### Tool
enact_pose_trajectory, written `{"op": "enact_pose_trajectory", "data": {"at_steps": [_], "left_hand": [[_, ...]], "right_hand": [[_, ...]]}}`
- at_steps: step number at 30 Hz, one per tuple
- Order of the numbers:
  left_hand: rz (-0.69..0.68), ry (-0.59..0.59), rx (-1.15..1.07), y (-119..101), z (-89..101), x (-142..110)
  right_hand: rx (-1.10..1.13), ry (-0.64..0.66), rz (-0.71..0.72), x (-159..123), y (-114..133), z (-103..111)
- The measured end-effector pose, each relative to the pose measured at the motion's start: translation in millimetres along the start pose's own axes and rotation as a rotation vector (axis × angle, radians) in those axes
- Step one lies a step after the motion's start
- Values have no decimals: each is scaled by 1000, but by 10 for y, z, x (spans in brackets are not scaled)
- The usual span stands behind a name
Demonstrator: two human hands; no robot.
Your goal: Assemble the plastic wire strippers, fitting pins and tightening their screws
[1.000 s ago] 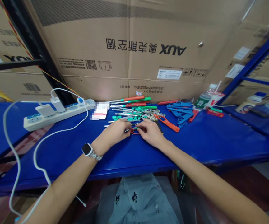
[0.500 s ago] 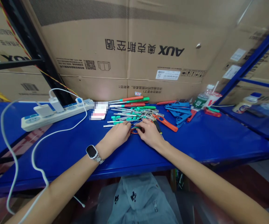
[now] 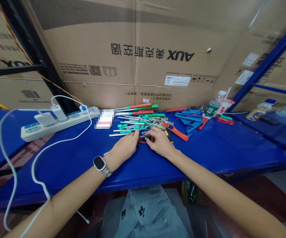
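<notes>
Both my hands meet at the front of a heap of tools on the blue table. My left hand (image 3: pixel 126 145), wearing a watch (image 3: pixel 99 162) at the wrist, has its fingers closed at the left side of a small orange loop-shaped piece (image 3: pixel 142 140). A thin silver tip (image 3: pixel 105 153) pokes out beside this hand. My right hand (image 3: pixel 159 141) pinches the loop's other side, where a bit of green shows. Its exact kind is hidden by my fingers. Just behind lie silver rods with green parts (image 3: pixel 125 131). A yellow-and-black handle (image 3: pixel 167 134) is beside my right hand.
Orange and green handled tools (image 3: pixel 140 105), an orange plastic tool (image 3: pixel 176 131) and blue plastic tools (image 3: pixel 188 117) lie behind. A bottle (image 3: pixel 211 107) and cup stand right. A power strip (image 3: pixel 32 132) with white cables lies left; a carton (image 3: pixel 95 43) backs the blue table (image 3: pixel 83 145).
The silver tip beside my left wrist has come into view. My left hand has shifted slightly and more of the yellow-and-black handle shows; both hands stay at the orange loop.
</notes>
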State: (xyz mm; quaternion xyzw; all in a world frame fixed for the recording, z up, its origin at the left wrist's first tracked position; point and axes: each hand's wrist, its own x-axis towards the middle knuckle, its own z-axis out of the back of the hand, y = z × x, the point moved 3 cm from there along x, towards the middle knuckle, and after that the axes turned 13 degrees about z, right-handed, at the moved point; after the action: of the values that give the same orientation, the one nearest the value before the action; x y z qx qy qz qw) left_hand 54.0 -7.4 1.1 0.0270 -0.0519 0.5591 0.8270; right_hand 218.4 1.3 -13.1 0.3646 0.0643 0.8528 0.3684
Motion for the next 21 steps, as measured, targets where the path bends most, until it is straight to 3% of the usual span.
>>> {"op": "enact_pose_trajectory", "data": {"at_steps": [12, 21], "left_hand": [[88, -11, 119, 0, -38, 3], [124, 2, 171, -20, -61, 1]], "right_hand": [[-238, 167, -12, 15, 147, -4], [-301, 197, -66, 37, 191, 0]]}}
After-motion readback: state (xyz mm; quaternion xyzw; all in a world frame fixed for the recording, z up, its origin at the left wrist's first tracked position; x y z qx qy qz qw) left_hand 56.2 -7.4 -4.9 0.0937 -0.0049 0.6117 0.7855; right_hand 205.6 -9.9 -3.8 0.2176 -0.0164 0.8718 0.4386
